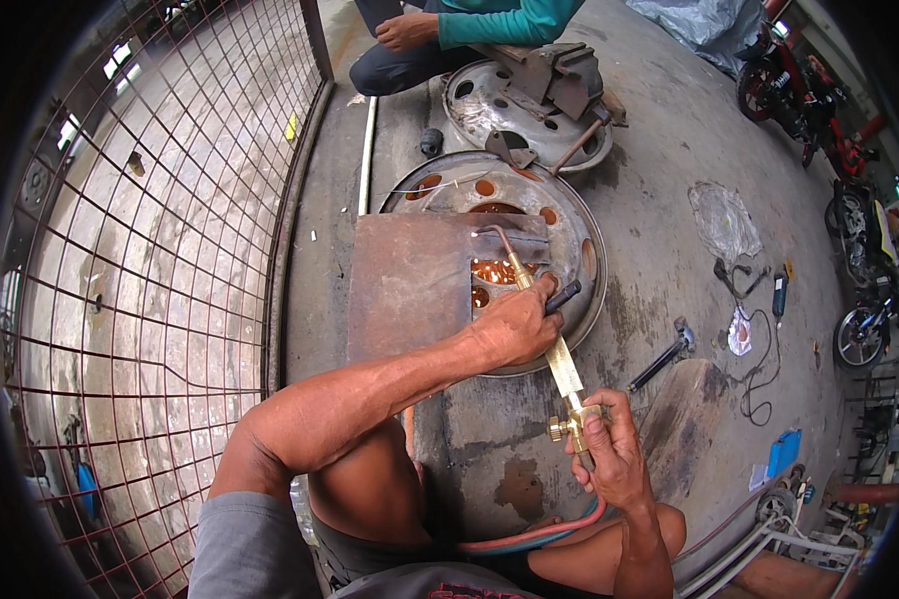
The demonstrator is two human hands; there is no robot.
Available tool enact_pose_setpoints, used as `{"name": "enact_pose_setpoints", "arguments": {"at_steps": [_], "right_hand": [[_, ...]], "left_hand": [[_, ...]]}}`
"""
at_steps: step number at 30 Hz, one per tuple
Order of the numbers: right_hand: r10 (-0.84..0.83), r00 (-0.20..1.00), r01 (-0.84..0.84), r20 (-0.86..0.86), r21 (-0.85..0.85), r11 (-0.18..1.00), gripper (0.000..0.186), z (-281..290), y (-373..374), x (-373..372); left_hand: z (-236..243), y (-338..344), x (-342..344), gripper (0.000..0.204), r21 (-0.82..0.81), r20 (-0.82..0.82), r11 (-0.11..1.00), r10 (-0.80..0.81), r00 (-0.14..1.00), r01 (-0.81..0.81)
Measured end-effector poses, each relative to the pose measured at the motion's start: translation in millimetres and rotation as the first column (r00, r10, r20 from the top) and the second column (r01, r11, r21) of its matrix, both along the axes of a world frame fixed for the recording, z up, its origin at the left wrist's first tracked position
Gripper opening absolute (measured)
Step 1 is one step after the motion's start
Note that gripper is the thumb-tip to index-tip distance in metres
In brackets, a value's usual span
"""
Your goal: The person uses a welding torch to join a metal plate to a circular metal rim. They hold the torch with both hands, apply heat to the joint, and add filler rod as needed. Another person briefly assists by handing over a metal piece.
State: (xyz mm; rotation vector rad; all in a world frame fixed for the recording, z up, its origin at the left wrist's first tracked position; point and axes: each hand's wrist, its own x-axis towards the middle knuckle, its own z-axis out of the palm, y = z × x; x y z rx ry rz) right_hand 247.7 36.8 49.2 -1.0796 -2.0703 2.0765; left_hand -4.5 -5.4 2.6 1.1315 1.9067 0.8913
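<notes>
My left hand (pixel 514 324) is closed round the upper body of a brass cutting torch (pixel 564 364), beside its dark lever. My right hand (pixel 609 449) grips the torch's valve end, with red and teal hoses (pixel 579 524) below. The bent tip (pixel 499 235) is over a rusty steel plate (pixel 405 280), which lies on a steel wheel rim (pixel 579 225). Orange glow and sparks (pixel 494 272) show inside a cut opening beside the tip.
A co-worker's hand (pixel 400 32) rests near their knee behind a second rim (pixel 584 150) bearing a metal vise (pixel 549 75). Wire mesh (pixel 170 339) borders the left. A hammer (pixel 664 354), cord, blue tool (pixel 779 295) and plastic bag (pixel 719 220) lie right. Motorbikes (pixel 859 299) stand farther right.
</notes>
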Motion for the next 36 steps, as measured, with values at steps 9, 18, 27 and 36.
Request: {"name": "enact_pose_setpoints", "arguments": {"at_steps": [9,18,27,36], "right_hand": [[0.014,1.0,-0.014,-0.006,0.008,1.0,0.032,-0.2,-0.5,-0.5],[-0.029,1.0,0.029,-0.004,-0.003,1.0,0.037,1.6,-2.8,-2.3],[-0.061,0.998,0.061,0.009,0.014,0.998,0.042,7.1,-2.3,-3.7],[-0.039,0.993,0.025,0.114,0.12,0.992,0.042,32.1,-0.9,-14.7]], "left_hand": [[-4.7,-0.7,-0.2,0.026,0.033,0.008,0.999,0.01,1.0,-0.01],[-9.0,2.8,-0.8,0.034,0.041,0.009,0.999,0.002,1.0,-0.002],[-5.6,0.1,-1.2,0.036,0.055,0.022,0.998,0.007,1.0,-0.008],[-0.6,1.8,-1.3,0.041,0.034,0.058,0.998,0.046,0.997,-0.048]]}}
